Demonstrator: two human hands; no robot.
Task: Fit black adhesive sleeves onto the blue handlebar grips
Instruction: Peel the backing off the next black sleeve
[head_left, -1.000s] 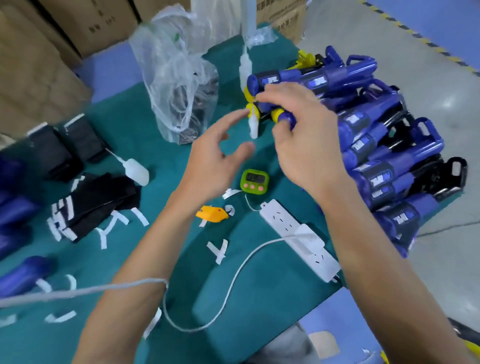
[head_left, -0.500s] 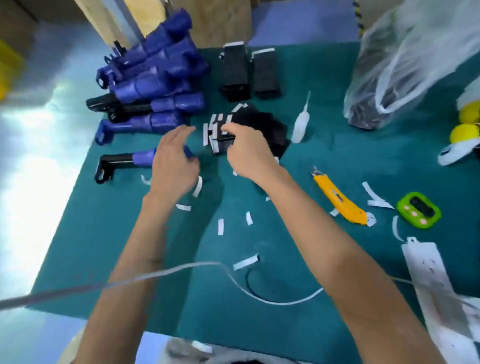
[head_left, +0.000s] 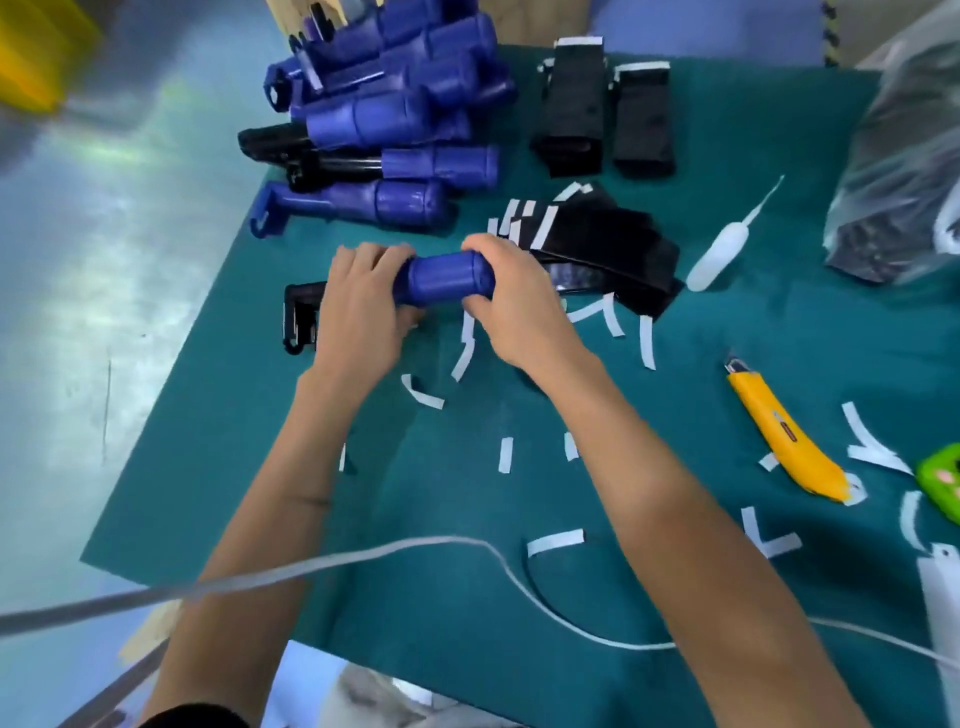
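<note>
- Head view is showing me gripping one blue plastic handlebar grip (head_left: 444, 278) with both hands, lifted just above the teal mat-covered surface (head_left: 467, 597).
- My left hand (head_left: 358, 312) is closing around the grip's near end, where its black bracket (head_left: 298, 317) is sticking out past my fingers.
- My right hand (head_left: 511, 301) is curling over the grip's rounded far end, thumb underneath; I cannot tell whether a sleeve is pinched under the palm.
- Half a second ago my left hand was only reaching for this grip as it lay on the surface and my right was picking at the sleeves; a second ago I was facing the other stack with the hands apart.
- That shift is telling me the finished piece is put away and a fresh cycle is starting: this grip is looking bare blue, no black wrap on it yet.
- Loose black adhesive sleeves with white backing strips (head_left: 587, 234) are lying just beyond my right hand, touching nothing I am holding.
- Stacked blue grips (head_left: 395, 114) are waiting at the far left edge, near my left hand.
- Peeled white backing strips (head_left: 555, 541) are littering the surface, and the yellow utility knife (head_left: 784, 436) is resting well to the right.
- Next, I judge, I am needing a sleeve peeled and lined up on the barrel.
</note>
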